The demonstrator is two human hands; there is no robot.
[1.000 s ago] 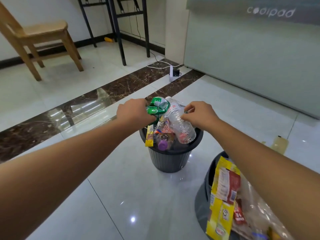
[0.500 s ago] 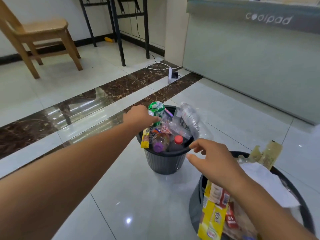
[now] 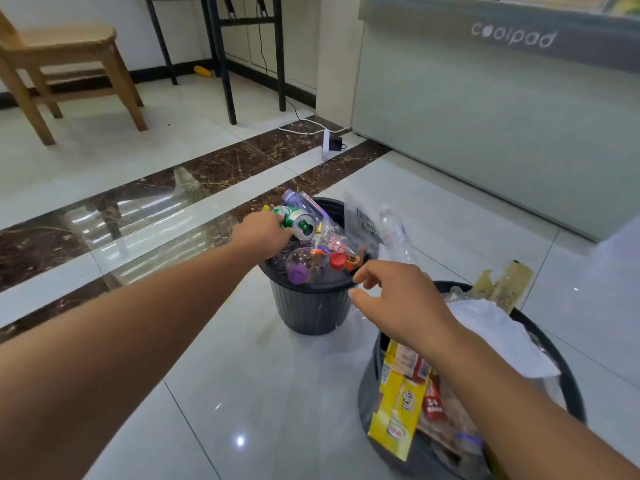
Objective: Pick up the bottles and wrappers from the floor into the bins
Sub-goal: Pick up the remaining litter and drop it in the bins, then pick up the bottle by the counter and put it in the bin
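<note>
A small dark bin (image 3: 311, 308) stands on the white floor, piled with bottles and wrappers. My left hand (image 3: 261, 233) grips a green can (image 3: 298, 220) at the bin's left rim. A clear bottle (image 3: 393, 233) leans out over the right rim. My right hand (image 3: 398, 296) hovers just right of the bin with loosely spread fingers, holding nothing. A larger dark bin (image 3: 571, 382) at lower right holds yellow and red wrappers (image 3: 401, 407) and white paper (image 3: 498, 337).
A grey counter (image 3: 502, 126) runs along the right. A wooden chair (image 3: 65, 67) and black metal legs (image 3: 225, 64) stand at the back. A white cable and charger (image 3: 330, 143) lie on the dark marble strip. A yellow item (image 3: 202, 71) lies by the wall.
My right hand let go of the clear bottle, which now leans on the bin's right side, and drew back toward me. My left hand pushed the green can lower into the bin.
</note>
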